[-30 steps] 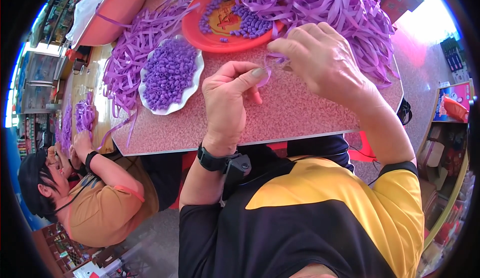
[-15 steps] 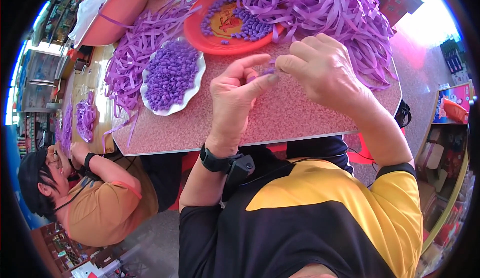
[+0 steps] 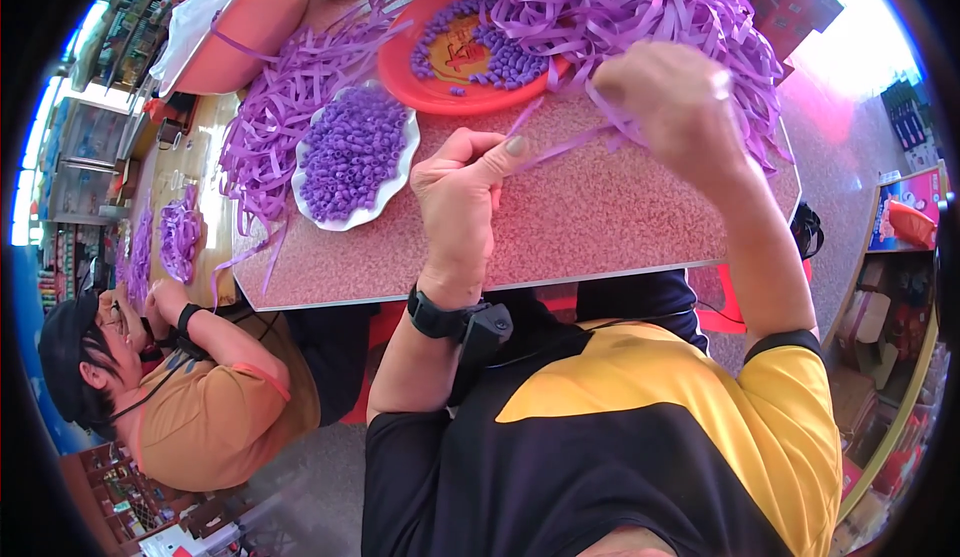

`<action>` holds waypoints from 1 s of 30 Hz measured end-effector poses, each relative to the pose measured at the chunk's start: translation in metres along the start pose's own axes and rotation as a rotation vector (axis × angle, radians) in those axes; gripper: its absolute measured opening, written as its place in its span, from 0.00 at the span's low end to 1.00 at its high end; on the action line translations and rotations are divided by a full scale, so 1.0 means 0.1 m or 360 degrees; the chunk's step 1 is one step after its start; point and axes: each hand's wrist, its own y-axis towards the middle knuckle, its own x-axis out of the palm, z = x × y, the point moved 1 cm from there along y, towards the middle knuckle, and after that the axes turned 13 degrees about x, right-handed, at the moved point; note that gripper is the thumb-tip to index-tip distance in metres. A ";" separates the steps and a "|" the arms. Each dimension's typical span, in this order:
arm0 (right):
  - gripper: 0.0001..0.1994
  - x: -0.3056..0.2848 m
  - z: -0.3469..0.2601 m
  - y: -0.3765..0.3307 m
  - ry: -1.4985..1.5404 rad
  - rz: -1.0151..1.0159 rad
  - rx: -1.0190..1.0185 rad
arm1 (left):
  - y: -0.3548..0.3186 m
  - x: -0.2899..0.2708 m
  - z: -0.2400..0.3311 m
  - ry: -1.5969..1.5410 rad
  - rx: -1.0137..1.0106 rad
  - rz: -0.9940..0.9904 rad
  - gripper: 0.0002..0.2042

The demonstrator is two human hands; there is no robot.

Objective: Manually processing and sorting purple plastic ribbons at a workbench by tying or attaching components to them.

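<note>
Over the near half of the table, my left hand (image 3: 462, 192) is closed, thumb pressed on the bent index finger, with a purple ribbon (image 3: 568, 146) pinched between them. One short end of it sticks up past the fingertips; the other length runs off to the right, toward the ribbon pile. My right hand (image 3: 672, 102) is raised beside that pile and smeared by motion, so its fingers cannot be made out. Just beyond my left hand, a red plate (image 3: 440, 103) holds purple beads (image 3: 515, 61). To the left, a white scalloped dish (image 3: 408, 162) is heaped with more purple beads (image 3: 350, 152).
A big tangle of purple ribbons (image 3: 650, 2) covers the far right of the table (image 3: 600, 217). More ribbons (image 3: 270, 127) lie at the left, near a pink basin (image 3: 235, 42). Left of me, another person (image 3: 210, 417) sits at a wooden table with purple ribbon bundles (image 3: 178, 237).
My right hand has moved away from my left, up and to the right, and a stretch of ribbon now shows between them. My left hand's fingers have closed together.
</note>
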 end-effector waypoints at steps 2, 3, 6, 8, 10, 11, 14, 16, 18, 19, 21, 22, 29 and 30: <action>0.07 -0.18 0.26 0.04 0.0086 0.0197 0.0394 | 0.01 -0.05 -0.02 -0.0176 -0.0085 0.0176 0.07; 0.08 -0.28 0.36 0.04 -0.0063 0.0489 0.0675 | 0.02 -0.02 -0.02 -0.0183 -0.0084 0.0161 0.07; 0.08 -0.46 0.60 0.09 -0.0381 0.0675 0.1149 | 0.04 0.03 0.01 -0.0297 -0.0058 0.0179 0.08; 0.08 -0.39 0.65 0.05 -0.0630 0.0644 0.1113 | 0.03 0.07 0.01 -0.0337 -0.0092 0.0123 0.09; 0.10 -0.20 0.61 0.04 0.0528 -0.0466 0.1039 | 0.03 0.04 0.01 -0.0352 -0.0110 0.0108 0.09; 0.10 -0.23 0.59 0.07 0.0531 -0.0452 0.1036 | 0.03 0.03 0.01 -0.0371 -0.0135 0.0102 0.10; 0.10 -0.36 0.61 0.15 0.2258 0.0045 0.0986 | -0.01 0.01 0.02 -0.0452 -0.0171 0.0151 0.11; 0.09 -0.33 0.54 0.12 0.2096 0.0029 0.1127 | -0.03 0.04 0.06 -0.0454 -0.0168 0.0090 0.11; 0.07 -0.29 0.31 0.10 0.1999 -0.0473 0.1185 | -0.07 0.06 0.15 -0.0521 -0.0165 -0.0039 0.11; 0.07 -0.23 0.22 0.06 0.2001 -0.0459 0.1186 | -0.05 0.11 0.25 -0.0517 -0.0165 -0.0050 0.11; 0.05 0.05 0.05 -0.05 0.1968 -0.1283 0.0964 | 0.02 0.16 0.53 -0.0628 -0.0076 -0.0152 0.12; 0.05 0.07 0.02 -0.05 0.1975 -0.1276 0.0965 | 0.12 0.11 0.65 -0.0597 0.0029 -0.0195 0.12; 0.06 -0.16 0.47 0.07 0.1892 -0.0519 0.1358 | 1.46 -1.22 1.34 0.0804 0.0841 0.0160 0.09; 0.07 -0.21 0.54 0.09 0.1909 -0.0227 0.1456 | 1.67 -1.45 1.53 0.0536 0.0620 0.0485 0.06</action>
